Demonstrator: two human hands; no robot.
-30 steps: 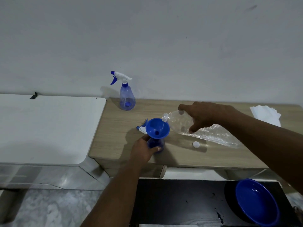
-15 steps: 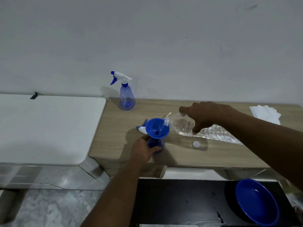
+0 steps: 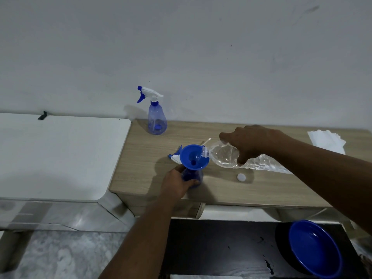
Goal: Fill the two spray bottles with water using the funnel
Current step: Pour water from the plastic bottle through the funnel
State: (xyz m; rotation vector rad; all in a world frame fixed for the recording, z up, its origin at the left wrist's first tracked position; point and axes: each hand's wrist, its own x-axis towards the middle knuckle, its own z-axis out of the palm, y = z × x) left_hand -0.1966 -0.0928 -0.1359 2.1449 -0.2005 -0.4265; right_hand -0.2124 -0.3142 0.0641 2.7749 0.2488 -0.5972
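Pointing left into funnel, water bottle in right grip; left grip holds spray bottle

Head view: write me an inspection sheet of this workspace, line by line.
Surface: wooden table against the wall.
Job's things: blue funnel sits in an open spray bottle; water bottle tipped, mouth over funnel; second spray bottle upright at back, head on.
Clutter: loose spray head behind funnel; white cap; white paper at right.
Hands: left hand grips the spray bottle; right hand holds the water bottle.
Cables: nothing seen.
Surroundings: white table left; blue bowl below.
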